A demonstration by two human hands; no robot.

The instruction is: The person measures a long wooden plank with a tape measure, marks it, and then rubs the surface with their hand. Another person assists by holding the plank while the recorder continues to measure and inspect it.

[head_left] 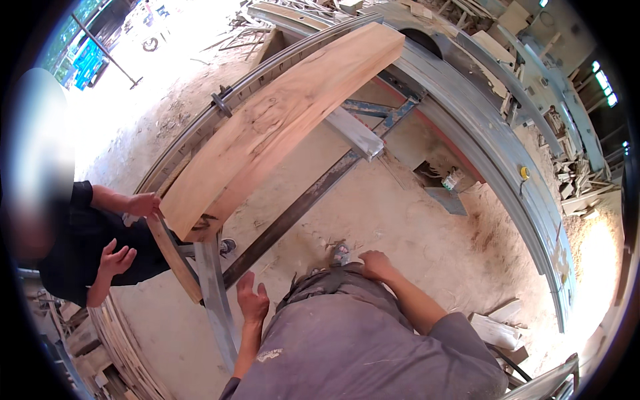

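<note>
A long, thick wooden plank [283, 110] with dark grain marks lies on a metal stand in front of me. My left hand [253, 301] is raised beside the near grey support arm [215, 293], fingers apart and nothing in them. Close to my waist hangs my right hand [379, 265], loosely bent, apparently empty, its fingers partly hidden. Neither hand touches the plank. At left, a co-worker's hand [143, 205] is at the plank's near end, and that person's other hand [119, 259] is spread in the air.
Another grey support arm [360, 133] juts under the plank's far part. A dark steel bar [293, 217] crosses low between the supports. Long metal rails [493, 143] curve along the right, bearing a small yellow object [525, 173]. Scrap wood [497, 327] lies at lower right.
</note>
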